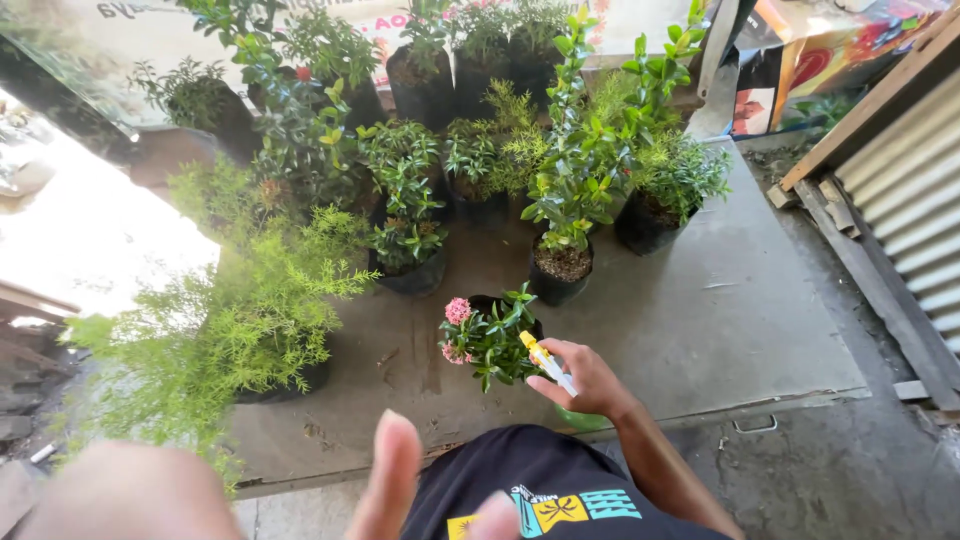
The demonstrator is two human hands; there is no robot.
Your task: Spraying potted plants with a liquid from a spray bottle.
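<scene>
The right hand (590, 380) is closed around a spray bottle (548, 363) with a yellow nozzle, aimed at the pink-flowered potted plant (490, 338) near the concrete slab's (700, 320) front edge. The left hand (400, 480), blurred, spreads open and empty. Any wetting on the other pots behind can't be told.

**Plants crowd the left and top; bare slab at right**

The grey concrete slab (720, 320) lies open across the centre right of the frame, from the black-potted upright leafy shrub (565, 200) out to the slab's right edge, and nothing stands there.

The upper half is blocked by a dense cluster of black nursery pots (430, 85), set close with foliage overlapping.

A feathery light-green bush (235, 320) fills the left.

Near the lower centre, the small pink-flowered potted plant (488, 340) stands apart, with narrow bare strips on either side.

The right hand (585, 378), gripping a yellow-and-white spray nozzle (547, 362), sits just beside it.

Corrugated metal sheeting (910, 200) and a wooden beam (860, 120) close off the far right.
</scene>
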